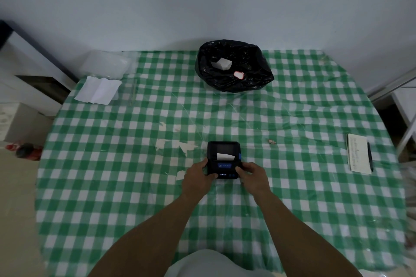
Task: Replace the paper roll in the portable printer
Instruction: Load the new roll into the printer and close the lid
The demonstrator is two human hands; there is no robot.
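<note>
A small black portable printer (224,153) with a blue label sits on the green-checked table (135,164) near its middle. A short strip of white paper (225,156) pokes out of its slot. My left hand (199,176) grips the printer's left near side, thumb on its front panel. My right hand (253,175) grips the right near side. Both hands hold the printer against the table. The roll inside is hidden.
A bin lined with a black bag (234,66) stands at the back, with paper scraps in it. A clear plastic box (105,63) and a white sheet (98,90) lie back left. A notepad (359,156) and pen (370,156) lie at the right edge.
</note>
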